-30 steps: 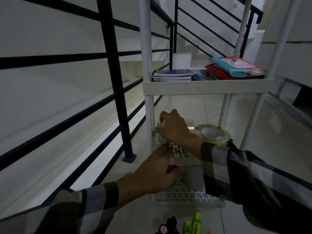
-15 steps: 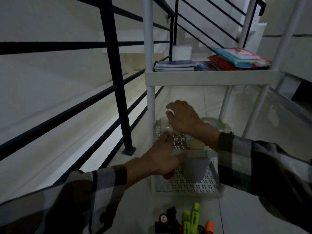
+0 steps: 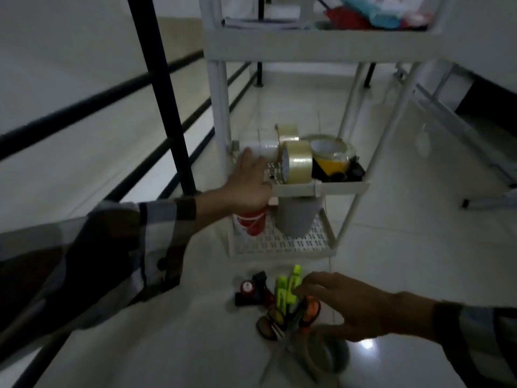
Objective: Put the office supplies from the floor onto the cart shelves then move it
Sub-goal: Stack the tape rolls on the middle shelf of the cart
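Tape rolls fill the middle shelf [image 3: 319,188] of the white cart [image 3: 316,49]: I count one white roll [image 3: 264,150], two clear ones standing on edge [image 3: 298,166], and a wider roll [image 3: 330,149] lying flat on something yellow and black. My left hand [image 3: 247,182] rests at that shelf's front left corner, fingers spread and loose, fingertips just at the white roll; I can't tell if it grips the rim. Directly under it, on the perforated bottom shelf [image 3: 282,245], stand two cups, one red [image 3: 250,223] and one grey [image 3: 296,219], side by side and touching. On the top shelf I see a stack of notebooks [image 3: 260,21] at left and red and blue packets [image 3: 372,16] at right, too blurred to count. My right hand [image 3: 347,306] hovers open and empty, fingers fanned, over the pile on the floor [image 3: 167,345] just before the cart: two yellow-green highlighters [image 3: 288,287], a small black and red piece [image 3: 253,288] beside them, scissors [image 3: 279,323] with dark and orange handles, and one more roll [image 3: 327,357] lying flat near my wrist. Black railing [image 3: 165,91] runs along the left.
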A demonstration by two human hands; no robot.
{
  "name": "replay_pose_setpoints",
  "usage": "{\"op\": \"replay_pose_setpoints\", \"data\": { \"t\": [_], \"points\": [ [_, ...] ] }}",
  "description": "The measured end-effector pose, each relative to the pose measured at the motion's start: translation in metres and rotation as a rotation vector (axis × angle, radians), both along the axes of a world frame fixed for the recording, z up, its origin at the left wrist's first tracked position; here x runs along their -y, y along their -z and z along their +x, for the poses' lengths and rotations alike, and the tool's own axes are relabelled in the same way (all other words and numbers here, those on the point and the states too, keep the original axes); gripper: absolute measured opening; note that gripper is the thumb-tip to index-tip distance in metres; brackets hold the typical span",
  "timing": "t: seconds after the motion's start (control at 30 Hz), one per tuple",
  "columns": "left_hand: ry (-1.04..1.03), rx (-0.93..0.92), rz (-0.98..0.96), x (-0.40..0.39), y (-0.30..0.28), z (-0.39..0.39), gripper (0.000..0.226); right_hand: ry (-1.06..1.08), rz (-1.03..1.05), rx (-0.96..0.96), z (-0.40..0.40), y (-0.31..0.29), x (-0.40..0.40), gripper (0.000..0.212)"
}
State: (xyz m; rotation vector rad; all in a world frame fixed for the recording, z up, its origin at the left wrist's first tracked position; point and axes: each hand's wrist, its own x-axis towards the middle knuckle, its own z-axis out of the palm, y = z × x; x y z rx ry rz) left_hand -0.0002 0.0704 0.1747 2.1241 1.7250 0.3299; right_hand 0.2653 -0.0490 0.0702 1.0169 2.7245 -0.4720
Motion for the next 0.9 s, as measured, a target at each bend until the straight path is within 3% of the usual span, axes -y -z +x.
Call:
{"op": "replay_pose_setpoints", "data": {
  "t": [0.1, 0.2, 0.47, 0.6, 0.67, 0.73, 0.8, 0.9],
  "points": [
    [-0.026, -0.016, 0.036, 0.002, 0.005, 0.003, 0.072, -0.029, -0.200, 0.165, 0.021, 0.026, 0.014, 0.101],
    [-0.037, 0.021, 0.080, 0.003, 0.008, 0.006, 0.072, -0.019, -0.243, 0.138, 0.028, 0.044, 0.023, 0.099],
    [0.001, 0.139, 0.197, 0.015, 0.016, 0.002, 0.073, -0.012, -0.186, 0.088, 0.025, 0.065, 0.024, 0.097],
    [0.153, 0.189, 0.391, 0.027, 0.027, -0.016, 0.075, -0.060, -0.062, 0.042, 0.019, 0.060, 0.031, 0.088],
    [0.294, 0.082, 0.536, 0.031, 0.034, -0.032, 0.074, -0.088, 0.014, -0.022, 0.020, 0.051, 0.031, 0.083],
    [0.412, -0.138, 0.716, 0.033, 0.039, -0.048, 0.075, -0.039, 0.022, -0.112, 0.024, 0.035, 0.025, 0.085],
    [0.432, -0.363, 0.851, 0.035, 0.042, -0.068, 0.077, 0.012, 0.063, -0.247, 0.021, 0.012, 0.014, 0.087],
    [0.354, -0.463, 0.912, 0.037, 0.048, -0.084, 0.084, 0.039, 0.196, -0.522, 0.009, -0.024, -0.002, 0.082]
  ]
}}
